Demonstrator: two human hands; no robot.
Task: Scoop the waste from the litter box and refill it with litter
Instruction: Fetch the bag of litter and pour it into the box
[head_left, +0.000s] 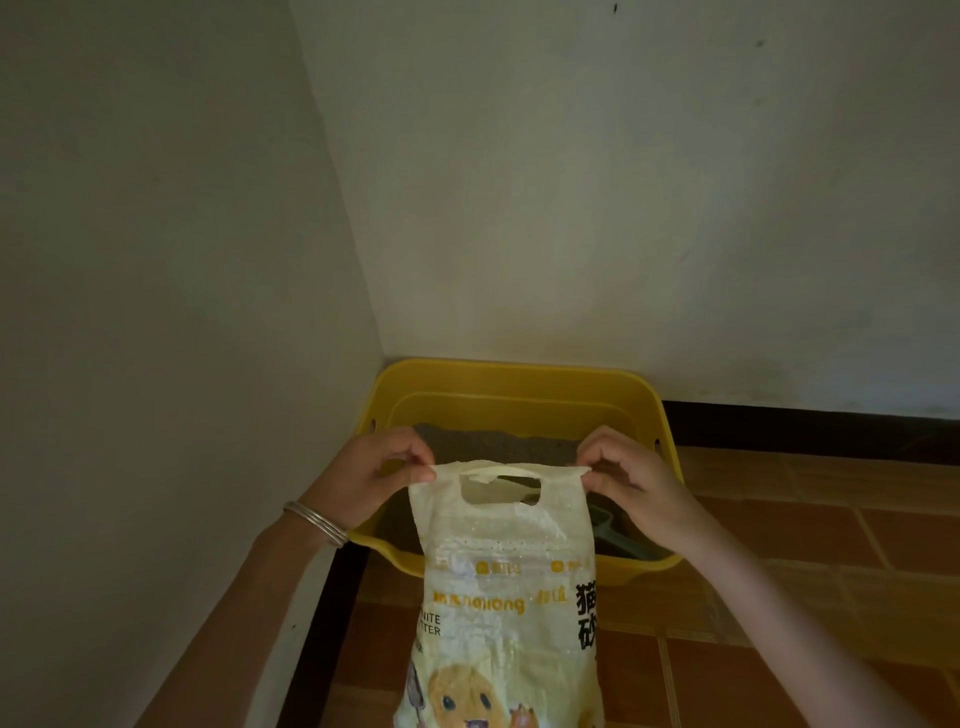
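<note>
Likely heavy yet limp, the pale-yellow plastic litter bag (506, 571) is pinched at its top corners by left-hand grip (384, 475) and right-hand grip (628, 483).

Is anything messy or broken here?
Nothing looks spilled on the floor. Two small oddities: a grey scoop lies inside the yellow litter box, and the top edge of the litter bag, pinched by the left hand and right hand, looks crumpled around its handle hole.

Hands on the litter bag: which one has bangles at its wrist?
The left hand, pinching the litter bag at a top corner; silver bangles circle its wrist, the right hand has none.
</note>
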